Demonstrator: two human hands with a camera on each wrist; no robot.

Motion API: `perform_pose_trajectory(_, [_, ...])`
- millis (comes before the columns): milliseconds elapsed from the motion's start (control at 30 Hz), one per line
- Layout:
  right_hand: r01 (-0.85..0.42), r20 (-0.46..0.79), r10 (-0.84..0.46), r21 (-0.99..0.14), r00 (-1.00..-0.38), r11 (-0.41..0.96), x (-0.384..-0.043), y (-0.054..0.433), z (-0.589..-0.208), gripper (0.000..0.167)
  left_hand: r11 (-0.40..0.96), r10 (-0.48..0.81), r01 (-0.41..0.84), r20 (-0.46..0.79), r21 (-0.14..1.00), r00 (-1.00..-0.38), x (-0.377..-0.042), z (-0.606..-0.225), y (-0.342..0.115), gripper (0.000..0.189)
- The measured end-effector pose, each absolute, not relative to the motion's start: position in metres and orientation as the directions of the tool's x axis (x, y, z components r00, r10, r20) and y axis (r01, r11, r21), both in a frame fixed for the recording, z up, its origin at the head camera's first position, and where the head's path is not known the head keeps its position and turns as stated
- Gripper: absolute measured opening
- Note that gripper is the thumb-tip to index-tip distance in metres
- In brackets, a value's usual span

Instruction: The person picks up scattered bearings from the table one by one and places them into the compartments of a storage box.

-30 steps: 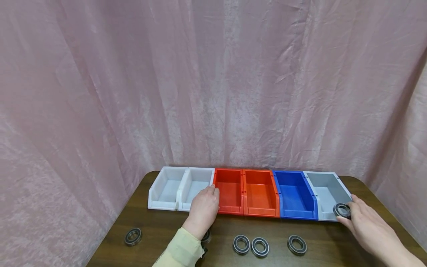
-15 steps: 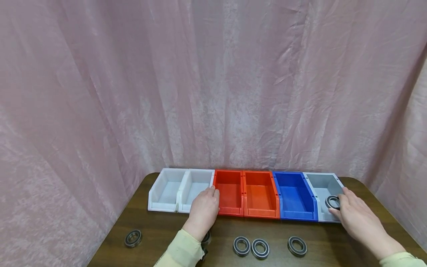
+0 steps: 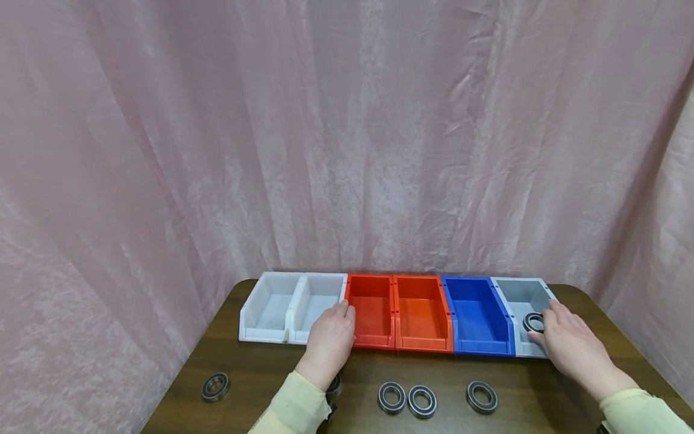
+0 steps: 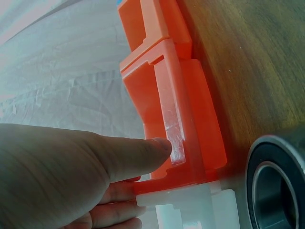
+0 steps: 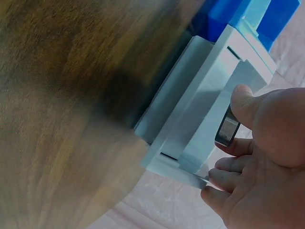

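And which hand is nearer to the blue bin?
Right. The right hand holds a bearing at the grey bin, directly beside the blue bin. The left hand is farther off, at the edge of the red bin, with the orange bin between.

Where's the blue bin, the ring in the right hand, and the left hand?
Blue bin [image 3: 478, 318], head view: its inside floor.
Held ring [image 5: 228, 128], right wrist view: its outer edge.
Left hand [image 3: 331, 339], head view: its back.

Dark wooden table [image 3: 260, 366], row of six bins [image 3: 394, 322], five ring bearings [image 3: 382, 398]
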State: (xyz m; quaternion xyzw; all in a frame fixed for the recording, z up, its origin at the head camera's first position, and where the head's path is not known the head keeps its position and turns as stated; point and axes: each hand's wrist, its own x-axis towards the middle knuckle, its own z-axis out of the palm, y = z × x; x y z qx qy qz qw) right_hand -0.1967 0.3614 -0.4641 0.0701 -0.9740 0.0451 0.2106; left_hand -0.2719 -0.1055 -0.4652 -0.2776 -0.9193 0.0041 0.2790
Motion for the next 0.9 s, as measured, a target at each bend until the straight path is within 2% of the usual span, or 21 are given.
perform_pose_trajectory(333, [-0.128, 0.354, -0.107, -0.037, -0.929, 0.991, -0.205, 0.363, -0.461, 0.050, 0.834, 0.527, 0.523, 0.538, -0.177, -0.658, -0.273, -0.462, -0.105, 0.053])
perform_pose_trajectory(667, [-0.073, 0.258, -0.062, -0.034, -0.964, 0.997, -0.213, 0.362, -0.464, 0.060, 0.849, 0.513, 0.503, 0.489, -0.163, -0.706, -0.273, -0.460, -0.105, 0.059])
perform_pose_trajectory(900, [-0.051, 0.202, -0.041, -0.040, -0.978, 0.998, -0.219, 0.362, -0.466, 0.064, 0.850, 0.509, 0.502, 0.491, -0.157, -0.708, -0.271, -0.463, -0.104, 0.058])
